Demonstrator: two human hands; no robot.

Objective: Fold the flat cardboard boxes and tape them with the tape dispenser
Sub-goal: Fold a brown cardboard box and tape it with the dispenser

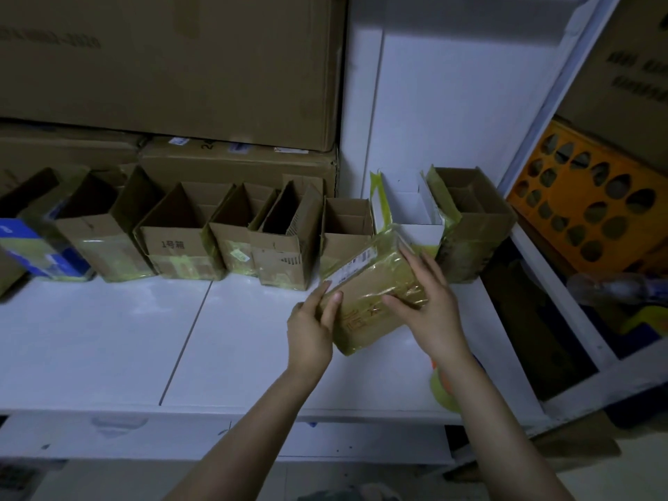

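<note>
A small cardboard box [368, 294] wrapped in yellowish tape, with a white label near its top, sits tilted on the white table [108, 338]. My left hand [312, 330] holds its left edge, thumb on the front face. My right hand [430, 305] lies over its right side with the fingers spread on the taped surface. A roll of yellow tape on a dispenser [442, 388] with an orange part lies on the table, mostly hidden behind my right forearm.
Several folded, taped boxes stand open-topped in a row [180, 240] along the back of the table, including a white one [412, 211]. Large cartons [173, 66] are stacked behind. An orange crate [585, 207] sits on shelving at the right.
</note>
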